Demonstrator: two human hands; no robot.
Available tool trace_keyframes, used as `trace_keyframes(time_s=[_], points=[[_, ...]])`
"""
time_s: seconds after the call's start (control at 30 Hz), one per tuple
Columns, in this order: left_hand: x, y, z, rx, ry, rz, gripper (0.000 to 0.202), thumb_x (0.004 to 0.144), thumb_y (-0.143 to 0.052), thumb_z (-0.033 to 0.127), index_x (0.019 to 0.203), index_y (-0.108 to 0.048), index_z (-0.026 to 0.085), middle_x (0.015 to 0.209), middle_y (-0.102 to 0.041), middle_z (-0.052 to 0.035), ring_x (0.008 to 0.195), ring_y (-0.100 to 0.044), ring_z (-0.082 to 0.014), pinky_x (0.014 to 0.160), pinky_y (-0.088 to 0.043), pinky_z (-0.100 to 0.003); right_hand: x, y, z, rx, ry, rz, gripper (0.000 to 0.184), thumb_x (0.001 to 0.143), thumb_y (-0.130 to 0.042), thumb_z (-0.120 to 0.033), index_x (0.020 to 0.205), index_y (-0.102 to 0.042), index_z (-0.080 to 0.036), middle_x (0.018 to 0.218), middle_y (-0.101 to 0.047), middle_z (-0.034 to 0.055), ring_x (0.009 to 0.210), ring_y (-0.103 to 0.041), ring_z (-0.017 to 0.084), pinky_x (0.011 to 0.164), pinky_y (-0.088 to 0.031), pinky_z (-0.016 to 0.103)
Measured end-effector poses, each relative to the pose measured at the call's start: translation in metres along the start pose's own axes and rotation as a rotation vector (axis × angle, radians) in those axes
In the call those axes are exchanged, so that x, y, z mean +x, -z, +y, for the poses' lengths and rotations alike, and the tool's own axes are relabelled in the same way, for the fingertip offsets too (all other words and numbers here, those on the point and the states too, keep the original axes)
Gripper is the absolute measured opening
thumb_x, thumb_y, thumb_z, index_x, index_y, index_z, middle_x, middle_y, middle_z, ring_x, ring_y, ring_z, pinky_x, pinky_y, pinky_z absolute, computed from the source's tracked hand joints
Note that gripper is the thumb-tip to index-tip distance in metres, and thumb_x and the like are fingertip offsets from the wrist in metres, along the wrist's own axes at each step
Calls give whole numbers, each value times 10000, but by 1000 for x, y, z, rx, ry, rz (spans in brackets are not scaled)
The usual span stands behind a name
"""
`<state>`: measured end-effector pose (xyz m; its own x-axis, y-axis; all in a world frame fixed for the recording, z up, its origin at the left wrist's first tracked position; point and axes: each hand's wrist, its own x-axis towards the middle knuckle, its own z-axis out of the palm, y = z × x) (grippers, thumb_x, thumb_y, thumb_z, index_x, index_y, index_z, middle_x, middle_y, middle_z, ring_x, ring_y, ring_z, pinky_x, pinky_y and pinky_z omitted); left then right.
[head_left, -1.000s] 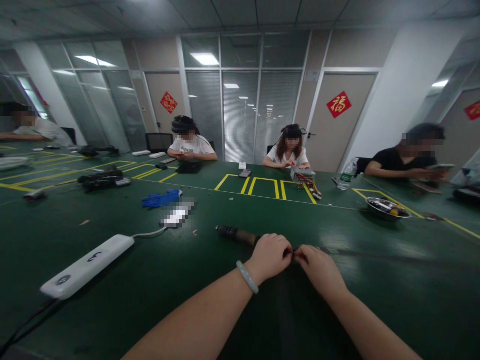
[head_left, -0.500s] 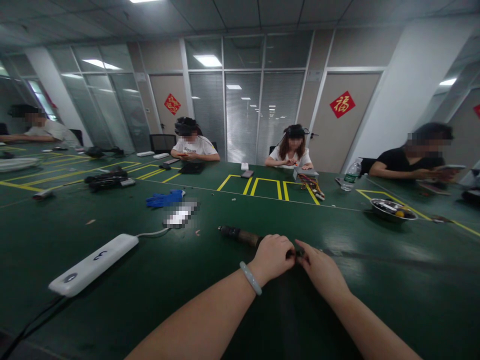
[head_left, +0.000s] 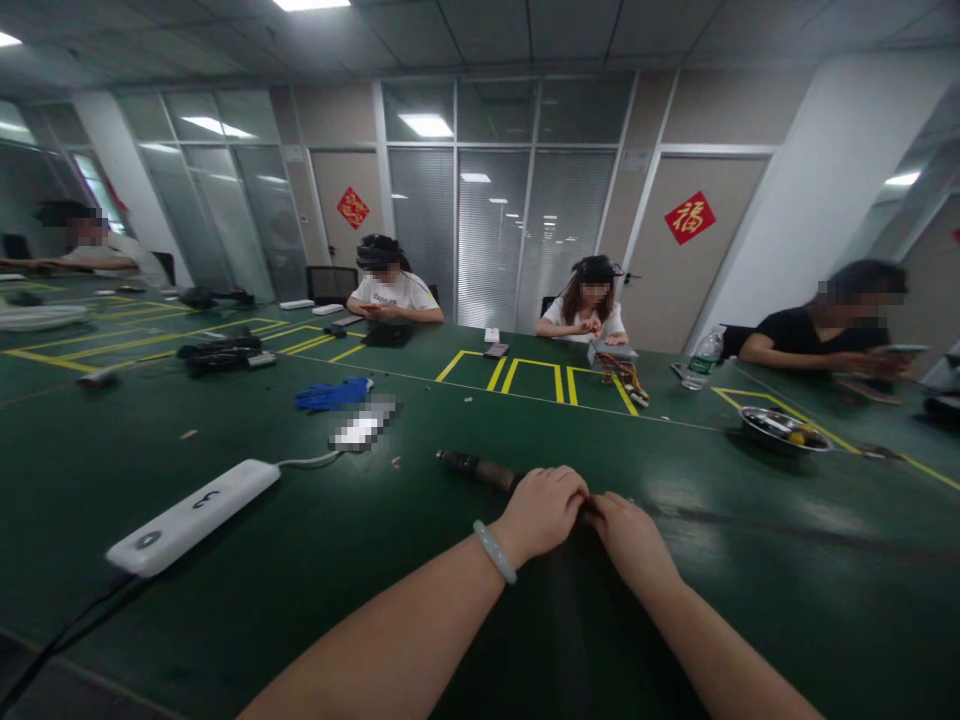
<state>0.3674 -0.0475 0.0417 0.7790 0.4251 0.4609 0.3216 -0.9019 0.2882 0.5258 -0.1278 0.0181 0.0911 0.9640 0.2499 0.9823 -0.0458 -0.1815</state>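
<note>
My left hand (head_left: 541, 510), with a pale bracelet on its wrist, is curled into a loose fist on the green table (head_left: 300, 560). It covers the near end of a dark cylindrical tool (head_left: 475, 468) that lies on the table and points to the far left. My right hand (head_left: 628, 533) meets the left one fingertip to fingertip, and its fingers are pinched together. What the fingers pinch between them is hidden.
A white power strip (head_left: 193, 515) with a cable lies to the left. Blue gloves (head_left: 332, 393) lie farther back. A metal bowl (head_left: 783, 430) and a water bottle (head_left: 702, 358) stand at the right. Several people sit along the far side.
My two hands have stayed together at the same spot with only slight finger movement. The camera has tilted a little, so the scene has shifted down and to the right.
</note>
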Motion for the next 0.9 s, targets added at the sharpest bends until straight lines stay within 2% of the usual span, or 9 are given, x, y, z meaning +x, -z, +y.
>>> trace_keyframes(time_s=[0.1,0.17,0.3,0.47,0.7,0.9], points=[[-1,3,-1,-57,29,52,227,916,-409,109,1044,-567,210,1044,-613,-23,992,-562,-170,895,-434,-324,-2,3,-2,50,-22,0,237,912,-477,-217,1080,-644,-204,1002,-664,62,918,-608,204,842,-405,317],[-3,4,-3,-60,26,55,236,887,-445,108,1061,-566,210,1043,-612,-31,987,-562,-182,896,-440,-335,-3,5,-3,81,-53,2,237,908,-496,-229,1098,-635,-207,1034,-666,59,957,-605,198,862,-401,307],[-5,0,-8,-1,-65,-13,194,807,-611,186,997,-579,209,1009,-605,-29,999,-549,-215,951,-410,-382,-6,7,-2,121,-117,1,191,877,-548,-223,1055,-619,-216,924,-678,28,904,-609,186,800,-405,285],[-2,-7,-11,40,-86,-49,156,815,-616,162,953,-575,224,979,-593,-13,958,-559,-203,879,-430,-356,-9,7,2,172,-160,5,192,844,-570,-167,1033,-576,-203,883,-668,12,864,-602,166,771,-404,264],[3,-17,-15,52,-89,-62,103,834,-599,186,928,-585,227,959,-586,-11,907,-571,-200,811,-430,-342,-10,8,-2,85,-217,45,65,859,-549,-190,902,-595,-206,932,-656,24,874,-587,165,787,-406,277],[4,-17,-17,31,-91,-56,111,834,-600,198,942,-593,225,964,-597,-10,898,-577,-195,797,-440,-339,-12,8,-6,19,-171,39,99,870,-532,-190,885,-626,-215,939,-654,22,890,-582,158,817,-402,274]])
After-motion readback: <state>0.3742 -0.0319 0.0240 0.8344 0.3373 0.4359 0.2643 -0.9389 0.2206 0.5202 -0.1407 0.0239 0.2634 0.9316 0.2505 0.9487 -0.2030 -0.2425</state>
